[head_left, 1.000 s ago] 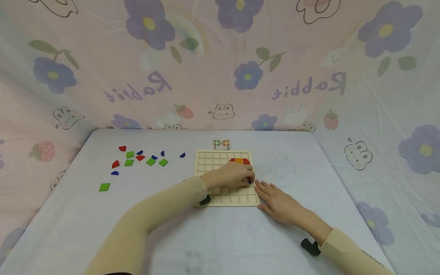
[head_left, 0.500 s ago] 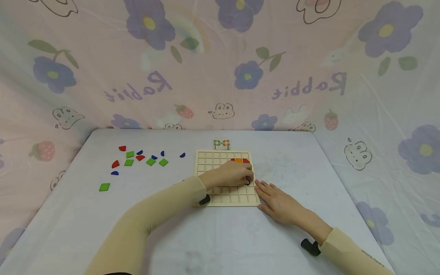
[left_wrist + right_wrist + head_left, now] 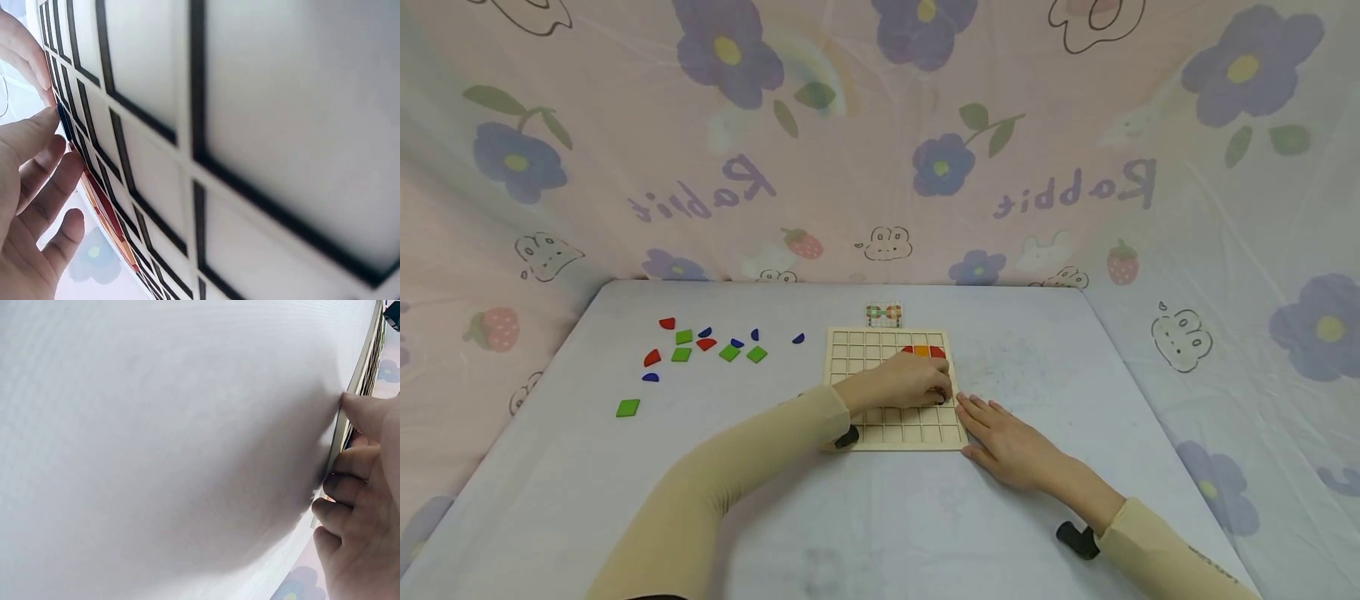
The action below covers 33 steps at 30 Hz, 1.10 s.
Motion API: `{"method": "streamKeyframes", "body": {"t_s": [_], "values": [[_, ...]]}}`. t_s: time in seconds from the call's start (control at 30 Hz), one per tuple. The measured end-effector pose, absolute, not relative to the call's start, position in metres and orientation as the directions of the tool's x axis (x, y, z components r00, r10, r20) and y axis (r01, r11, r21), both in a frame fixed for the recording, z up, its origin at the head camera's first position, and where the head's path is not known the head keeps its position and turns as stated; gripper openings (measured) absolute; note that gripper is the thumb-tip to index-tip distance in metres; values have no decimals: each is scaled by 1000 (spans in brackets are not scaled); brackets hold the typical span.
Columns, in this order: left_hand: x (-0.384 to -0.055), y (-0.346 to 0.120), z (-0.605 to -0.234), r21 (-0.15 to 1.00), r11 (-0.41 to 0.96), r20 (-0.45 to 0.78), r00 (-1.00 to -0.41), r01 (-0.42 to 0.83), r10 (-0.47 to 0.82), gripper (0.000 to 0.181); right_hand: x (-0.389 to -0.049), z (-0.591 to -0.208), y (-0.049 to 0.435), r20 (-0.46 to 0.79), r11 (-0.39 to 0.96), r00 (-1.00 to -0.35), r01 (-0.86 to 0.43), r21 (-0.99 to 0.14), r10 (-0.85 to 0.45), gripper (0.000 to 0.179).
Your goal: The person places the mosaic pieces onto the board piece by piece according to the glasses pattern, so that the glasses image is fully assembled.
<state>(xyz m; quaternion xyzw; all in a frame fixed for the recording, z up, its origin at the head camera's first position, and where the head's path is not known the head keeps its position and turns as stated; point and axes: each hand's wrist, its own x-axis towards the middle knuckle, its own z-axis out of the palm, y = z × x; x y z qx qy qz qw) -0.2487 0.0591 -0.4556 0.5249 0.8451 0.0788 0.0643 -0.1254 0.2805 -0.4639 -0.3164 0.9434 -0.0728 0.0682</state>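
Note:
My left hand (image 3: 913,381) reaches across a wooden grid board (image 3: 902,432) and pinches a blue half-round piece (image 3: 941,401) near the right side, low over the cells. In the left wrist view, the thumb touches this blue piece (image 3: 62,119); the other fingers partly hide it. Red and orange pieces (image 3: 922,351) sit in the board's cells just beyond the hand. Against the board's right edge rests my right hand (image 3: 1011,443), its fingers extended and holding nothing. In the right wrist view, its thumb touches the board's edge (image 3: 342,428).
Loose green squares (image 3: 681,355), red quarter-round pieces (image 3: 652,358) and blue half-rounds (image 3: 798,338) lie scattered on the left of the white table. A small pattern card (image 3: 883,314) lies behind the board. Printed cloth walls (image 3: 850,183) surround the table.
The left fingers have shifted slightly left with the blue half-round piece, now mostly hidden under them. The right hand and the loose pieces stay where they were.

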Motion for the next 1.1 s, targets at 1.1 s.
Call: {"method": "streamKeyframes", "body": {"t_s": [1.1], "values": [[-311, -128, -431, 410, 760, 79, -850, 504, 521, 28, -125, -467, 279, -114, 816, -812, -550, -179, -572, 67]]}}
